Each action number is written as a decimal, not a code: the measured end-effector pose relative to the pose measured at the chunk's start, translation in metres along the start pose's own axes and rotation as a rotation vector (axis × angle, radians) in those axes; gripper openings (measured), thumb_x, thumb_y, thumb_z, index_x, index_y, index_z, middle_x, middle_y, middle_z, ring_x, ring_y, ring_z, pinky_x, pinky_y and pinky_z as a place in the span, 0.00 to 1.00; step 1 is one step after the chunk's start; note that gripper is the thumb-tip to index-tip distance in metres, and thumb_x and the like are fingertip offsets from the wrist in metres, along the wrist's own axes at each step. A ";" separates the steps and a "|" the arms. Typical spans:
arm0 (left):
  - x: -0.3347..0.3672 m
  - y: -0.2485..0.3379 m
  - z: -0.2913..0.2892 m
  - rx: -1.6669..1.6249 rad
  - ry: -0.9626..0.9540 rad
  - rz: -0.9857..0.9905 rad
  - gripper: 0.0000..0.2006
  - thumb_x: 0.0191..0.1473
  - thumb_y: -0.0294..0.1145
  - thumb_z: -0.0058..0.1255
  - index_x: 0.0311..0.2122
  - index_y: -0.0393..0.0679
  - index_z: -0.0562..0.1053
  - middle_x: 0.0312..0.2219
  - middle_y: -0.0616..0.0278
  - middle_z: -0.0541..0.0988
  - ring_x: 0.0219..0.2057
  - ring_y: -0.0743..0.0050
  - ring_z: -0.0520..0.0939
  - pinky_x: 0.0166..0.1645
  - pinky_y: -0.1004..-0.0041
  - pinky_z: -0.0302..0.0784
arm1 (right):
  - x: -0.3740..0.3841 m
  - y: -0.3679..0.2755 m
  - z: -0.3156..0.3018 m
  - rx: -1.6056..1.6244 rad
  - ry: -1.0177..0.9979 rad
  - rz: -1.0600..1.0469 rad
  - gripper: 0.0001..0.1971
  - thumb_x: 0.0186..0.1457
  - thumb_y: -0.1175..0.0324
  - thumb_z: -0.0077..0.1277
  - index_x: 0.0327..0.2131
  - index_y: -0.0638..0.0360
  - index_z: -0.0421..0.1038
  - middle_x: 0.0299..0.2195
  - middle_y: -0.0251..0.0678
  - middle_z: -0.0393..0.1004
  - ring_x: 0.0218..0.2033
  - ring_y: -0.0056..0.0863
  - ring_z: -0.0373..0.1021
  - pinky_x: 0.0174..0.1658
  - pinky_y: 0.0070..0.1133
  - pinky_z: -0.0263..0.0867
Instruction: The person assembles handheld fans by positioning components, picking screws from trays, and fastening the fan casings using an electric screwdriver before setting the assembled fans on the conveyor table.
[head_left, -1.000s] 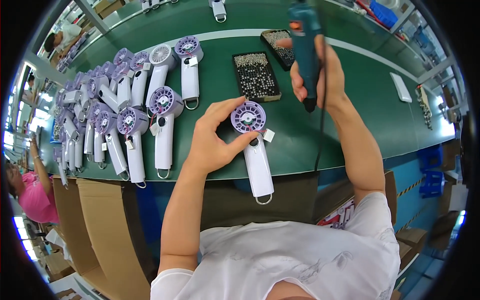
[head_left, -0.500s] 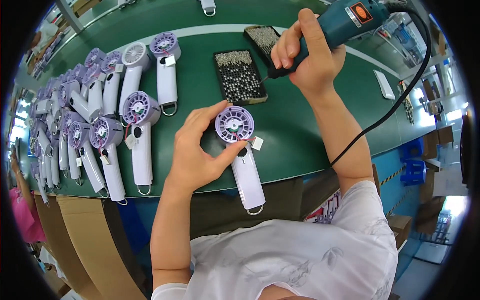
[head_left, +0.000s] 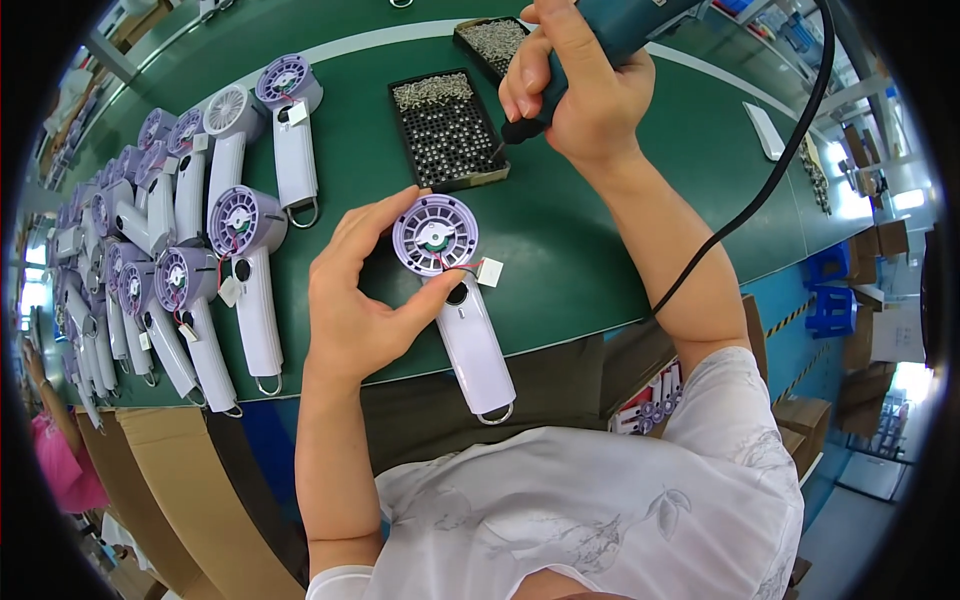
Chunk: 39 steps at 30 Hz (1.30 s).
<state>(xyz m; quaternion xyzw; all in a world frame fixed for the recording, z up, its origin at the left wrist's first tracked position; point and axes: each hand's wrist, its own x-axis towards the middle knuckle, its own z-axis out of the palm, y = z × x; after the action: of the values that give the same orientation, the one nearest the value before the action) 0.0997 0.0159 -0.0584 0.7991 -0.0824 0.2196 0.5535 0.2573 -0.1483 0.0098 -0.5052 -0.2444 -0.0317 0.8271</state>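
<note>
My left hand (head_left: 365, 285) is closed around the head of a white and lilac handheld fan (head_left: 474, 350), fingers at its far left rim and thumb across its neck. The fan's open head faces up, with thin wires running to a small white connector (head_left: 489, 272). Up at the right, my right hand (head_left: 590, 95) grips a dark green electric screwdriver (head_left: 625, 25). Its thin bit points down-left to the right edge of a black screw tray (head_left: 452, 130), which holds rows of small screws and a loose heap at its far end. Whether the bit touches a screw, I cannot tell.
Many similar fans (head_left: 185, 280) stand crowded along the left of the green table (head_left: 590, 270). Behind the first tray is a second screw tray (head_left: 492, 45). The black cord (head_left: 745, 215) loops down past my right forearm. A cardboard box (head_left: 190, 490) stands below the table's edge.
The table and everything on it appear shifted left and slightly up in view. My right hand keeps the screwdriver, its bit still by the tray's right side. My left hand stays on the fan.
</note>
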 end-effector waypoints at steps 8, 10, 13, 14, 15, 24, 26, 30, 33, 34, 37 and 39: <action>-0.001 -0.001 -0.001 -0.002 -0.002 -0.001 0.32 0.38 0.25 0.74 0.53 0.32 0.76 0.46 0.50 0.83 0.46 0.59 0.83 0.52 0.68 0.77 | 0.000 0.003 0.000 -0.009 -0.005 0.008 0.07 0.66 0.70 0.53 0.35 0.64 0.71 0.15 0.34 0.68 0.10 0.24 0.64 0.15 0.24 0.63; -0.001 -0.001 -0.001 0.000 -0.002 0.001 0.32 0.38 0.25 0.74 0.53 0.32 0.76 0.46 0.50 0.83 0.46 0.59 0.83 0.52 0.67 0.77 | 0.001 0.005 0.000 -0.013 -0.003 0.010 0.07 0.66 0.70 0.53 0.35 0.64 0.71 0.15 0.34 0.68 0.10 0.24 0.64 0.15 0.24 0.63; -0.001 -0.001 -0.001 0.000 -0.002 0.004 0.32 0.38 0.25 0.74 0.53 0.32 0.76 0.46 0.51 0.83 0.46 0.59 0.83 0.52 0.67 0.77 | 0.001 0.005 0.000 -0.025 -0.004 0.007 0.07 0.66 0.70 0.54 0.35 0.64 0.71 0.15 0.34 0.68 0.10 0.24 0.64 0.15 0.23 0.63; -0.001 -0.001 -0.001 0.004 -0.004 0.006 0.32 0.38 0.25 0.74 0.53 0.33 0.76 0.46 0.51 0.83 0.46 0.59 0.83 0.52 0.67 0.77 | 0.001 0.005 0.001 -0.033 -0.007 0.001 0.07 0.66 0.70 0.54 0.34 0.64 0.71 0.15 0.34 0.68 0.10 0.23 0.64 0.15 0.23 0.63; -0.001 -0.001 -0.002 0.008 -0.007 0.008 0.32 0.38 0.25 0.74 0.53 0.33 0.76 0.46 0.51 0.83 0.46 0.59 0.83 0.52 0.67 0.77 | 0.000 0.005 0.002 -0.033 -0.010 0.001 0.07 0.66 0.70 0.54 0.34 0.64 0.71 0.15 0.34 0.68 0.10 0.23 0.64 0.15 0.23 0.63; 0.000 -0.001 -0.002 0.016 0.002 0.029 0.32 0.39 0.26 0.74 0.53 0.35 0.76 0.46 0.51 0.83 0.47 0.59 0.83 0.53 0.67 0.78 | 0.031 0.035 -0.016 0.320 -0.570 -0.504 0.12 0.68 0.65 0.51 0.33 0.63 0.71 0.15 0.33 0.68 0.10 0.23 0.63 0.15 0.23 0.63; -0.001 -0.001 -0.002 0.022 0.007 0.028 0.32 0.39 0.27 0.74 0.53 0.35 0.76 0.46 0.51 0.83 0.47 0.59 0.83 0.53 0.67 0.78 | 0.009 0.017 -0.017 -0.073 -0.097 -0.069 0.10 0.66 0.66 0.53 0.36 0.63 0.73 0.16 0.34 0.67 0.12 0.25 0.64 0.17 0.27 0.63; 0.000 -0.001 -0.003 0.048 0.005 0.046 0.32 0.39 0.27 0.74 0.53 0.34 0.76 0.45 0.51 0.83 0.46 0.59 0.83 0.52 0.67 0.78 | 0.009 0.018 -0.015 -0.051 -0.110 -0.057 0.08 0.65 0.68 0.55 0.35 0.63 0.73 0.16 0.34 0.68 0.12 0.24 0.65 0.16 0.27 0.63; -0.001 0.000 -0.004 0.044 0.005 0.041 0.31 0.39 0.27 0.73 0.53 0.34 0.76 0.45 0.51 0.83 0.46 0.59 0.83 0.51 0.67 0.79 | 0.008 0.017 -0.009 -0.083 -0.166 -0.068 0.07 0.64 0.70 0.56 0.34 0.63 0.72 0.16 0.34 0.69 0.12 0.24 0.65 0.17 0.27 0.64; -0.001 0.000 -0.004 0.046 0.008 0.044 0.31 0.39 0.27 0.73 0.53 0.34 0.76 0.45 0.51 0.83 0.46 0.59 0.83 0.51 0.67 0.79 | 0.007 0.015 -0.007 -0.081 -0.170 -0.071 0.07 0.64 0.70 0.56 0.34 0.63 0.72 0.16 0.34 0.69 0.12 0.24 0.65 0.17 0.27 0.64; -0.001 0.001 -0.003 0.055 0.012 0.026 0.30 0.39 0.28 0.74 0.51 0.34 0.77 0.43 0.51 0.83 0.45 0.60 0.84 0.51 0.67 0.79 | 0.004 0.012 -0.003 -0.171 -0.129 -0.059 0.08 0.64 0.69 0.56 0.35 0.64 0.72 0.16 0.34 0.69 0.12 0.24 0.65 0.17 0.26 0.63; -0.001 0.002 -0.004 0.065 0.017 0.026 0.30 0.39 0.28 0.74 0.51 0.34 0.77 0.43 0.51 0.83 0.45 0.60 0.84 0.51 0.67 0.79 | 0.003 0.009 0.000 -0.137 -0.094 -0.064 0.09 0.65 0.68 0.56 0.37 0.66 0.72 0.16 0.35 0.69 0.12 0.24 0.64 0.17 0.27 0.63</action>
<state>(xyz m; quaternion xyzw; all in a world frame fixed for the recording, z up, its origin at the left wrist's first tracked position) 0.0968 0.0183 -0.0561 0.8136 -0.0810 0.2362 0.5251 0.2628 -0.1431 0.0034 -0.5534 -0.2960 -0.0510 0.7768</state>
